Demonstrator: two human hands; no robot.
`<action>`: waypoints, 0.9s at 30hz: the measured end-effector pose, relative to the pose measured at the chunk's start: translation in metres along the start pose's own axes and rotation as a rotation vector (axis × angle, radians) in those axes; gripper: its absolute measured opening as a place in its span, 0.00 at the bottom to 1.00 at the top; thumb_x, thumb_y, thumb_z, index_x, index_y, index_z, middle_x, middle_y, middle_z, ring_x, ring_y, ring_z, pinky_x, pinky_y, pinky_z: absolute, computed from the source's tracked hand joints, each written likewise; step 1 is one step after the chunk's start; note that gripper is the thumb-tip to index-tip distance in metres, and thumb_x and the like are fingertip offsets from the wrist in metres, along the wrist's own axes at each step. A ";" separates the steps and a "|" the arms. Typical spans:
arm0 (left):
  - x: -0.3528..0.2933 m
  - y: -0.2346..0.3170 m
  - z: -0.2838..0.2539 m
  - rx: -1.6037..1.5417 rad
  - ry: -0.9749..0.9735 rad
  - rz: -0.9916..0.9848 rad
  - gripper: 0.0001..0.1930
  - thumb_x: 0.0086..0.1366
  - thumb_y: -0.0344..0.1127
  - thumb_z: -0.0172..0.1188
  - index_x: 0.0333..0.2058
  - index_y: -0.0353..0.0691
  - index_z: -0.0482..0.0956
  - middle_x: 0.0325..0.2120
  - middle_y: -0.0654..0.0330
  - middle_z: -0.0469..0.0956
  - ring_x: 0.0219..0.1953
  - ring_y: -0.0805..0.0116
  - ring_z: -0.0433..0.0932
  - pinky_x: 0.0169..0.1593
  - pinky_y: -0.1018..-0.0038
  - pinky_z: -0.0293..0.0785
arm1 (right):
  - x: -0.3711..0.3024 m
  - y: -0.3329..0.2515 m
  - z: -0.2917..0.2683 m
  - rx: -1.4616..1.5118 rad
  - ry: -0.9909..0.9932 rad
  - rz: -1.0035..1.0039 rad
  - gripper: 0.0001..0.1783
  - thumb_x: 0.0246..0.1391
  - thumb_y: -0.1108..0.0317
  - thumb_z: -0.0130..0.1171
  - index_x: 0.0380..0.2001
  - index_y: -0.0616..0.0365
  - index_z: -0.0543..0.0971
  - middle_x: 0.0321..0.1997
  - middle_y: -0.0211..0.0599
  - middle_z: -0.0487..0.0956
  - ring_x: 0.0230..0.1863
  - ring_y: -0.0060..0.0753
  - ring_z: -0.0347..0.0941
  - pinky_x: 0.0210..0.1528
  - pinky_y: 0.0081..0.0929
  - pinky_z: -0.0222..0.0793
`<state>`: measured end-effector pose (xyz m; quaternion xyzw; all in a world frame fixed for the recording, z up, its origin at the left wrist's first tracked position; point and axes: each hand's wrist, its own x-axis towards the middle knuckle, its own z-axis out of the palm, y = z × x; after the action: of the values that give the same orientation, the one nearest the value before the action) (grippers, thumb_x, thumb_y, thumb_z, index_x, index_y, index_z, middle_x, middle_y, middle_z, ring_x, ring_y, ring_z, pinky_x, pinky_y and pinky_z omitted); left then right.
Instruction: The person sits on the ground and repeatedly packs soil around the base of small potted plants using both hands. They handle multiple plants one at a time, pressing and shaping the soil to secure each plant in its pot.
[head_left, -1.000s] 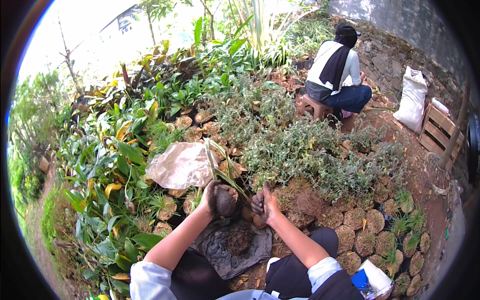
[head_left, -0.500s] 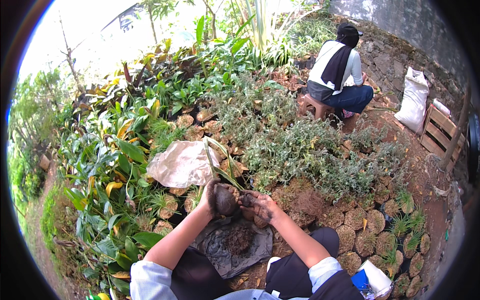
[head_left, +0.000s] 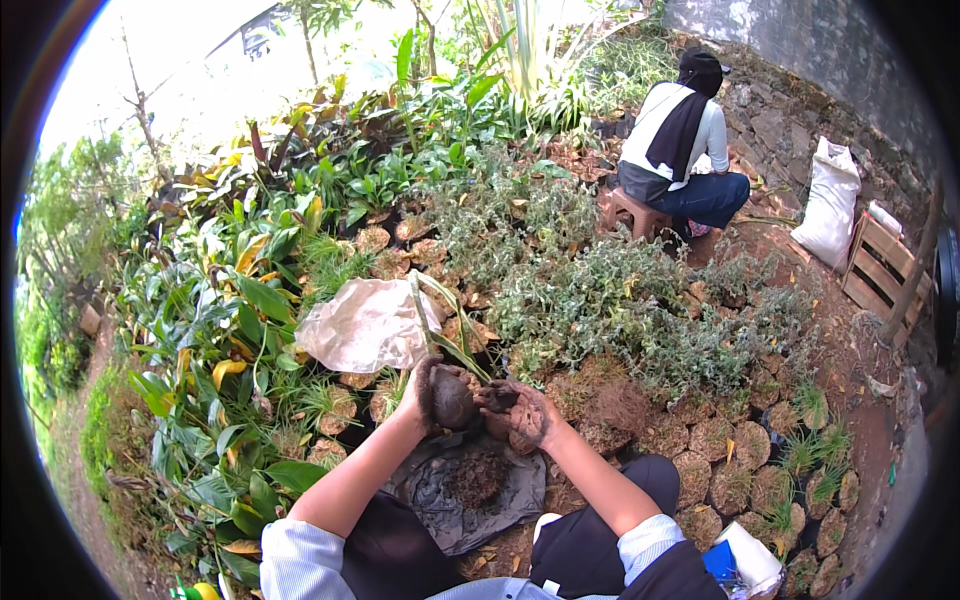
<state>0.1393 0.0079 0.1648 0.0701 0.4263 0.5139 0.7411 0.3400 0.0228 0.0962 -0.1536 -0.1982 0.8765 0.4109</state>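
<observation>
My left hand [head_left: 428, 392], dark with mud, is closed round a rounded ball of dark soil [head_left: 455, 402]. Long pale-green leaf stalks [head_left: 421, 318] rise just behind the ball and seem to come from it; their base is hidden. My right hand [head_left: 530, 415] is beside the ball, palm turned up and smeared with soil, fingers apart and their tips close to the ball's right side. Whether they touch it I cannot tell. Below both hands, a dark grey plastic sheet [head_left: 425, 500] lies between my legs with loose soil [head_left: 474, 478] heaped on it.
A whitish plastic sheet [head_left: 360, 325] lies over pots ahead. Broad-leaved plants [head_left: 225, 370] crowd the left; grey-green seedlings [head_left: 640, 300] and several soil-filled pots [head_left: 712, 440] fill the right. Another person [head_left: 675, 140] sits on a stool [head_left: 632, 212] near a white sack [head_left: 828, 205] and wooden crate [head_left: 878, 268].
My right hand has turned slightly, its palm more upward and its fingers spread wider. My left hand keeps the soil ball in nearly the same place.
</observation>
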 end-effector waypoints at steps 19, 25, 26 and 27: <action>-0.006 0.002 0.002 0.121 0.030 0.021 0.19 0.60 0.52 0.44 0.30 0.42 0.73 0.26 0.55 0.78 0.26 0.57 0.76 0.34 0.60 0.73 | -0.006 0.001 0.002 -0.379 0.112 -0.093 0.15 0.59 0.71 0.47 0.46 0.70 0.70 0.44 0.51 0.76 0.44 0.42 0.76 0.44 0.31 0.73; -0.004 0.001 0.000 0.116 0.015 0.011 0.19 0.59 0.53 0.45 0.31 0.42 0.73 0.26 0.56 0.78 0.26 0.58 0.76 0.34 0.61 0.73 | -0.004 0.006 0.002 -0.344 0.207 -0.120 0.17 0.56 0.76 0.48 0.49 0.70 0.67 0.46 0.56 0.74 0.45 0.46 0.75 0.45 0.35 0.76; -0.003 0.001 0.000 0.116 0.007 0.010 0.19 0.59 0.53 0.45 0.31 0.42 0.73 0.26 0.56 0.78 0.26 0.58 0.76 0.34 0.61 0.73 | -0.002 0.006 0.001 -0.304 0.152 -0.144 0.17 0.56 0.76 0.48 0.49 0.70 0.67 0.46 0.56 0.74 0.45 0.46 0.75 0.45 0.35 0.76; -0.004 0.001 0.000 0.113 0.001 0.010 0.20 0.59 0.53 0.45 0.32 0.42 0.73 0.27 0.56 0.78 0.26 0.58 0.76 0.34 0.61 0.73 | 0.000 0.006 0.003 -0.265 0.095 -0.165 0.17 0.56 0.76 0.48 0.49 0.69 0.68 0.46 0.55 0.74 0.45 0.46 0.75 0.44 0.35 0.77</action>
<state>0.1385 0.0052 0.1672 0.1138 0.4545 0.4930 0.7331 0.3348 0.0183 0.0956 -0.2309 -0.3042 0.7979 0.4664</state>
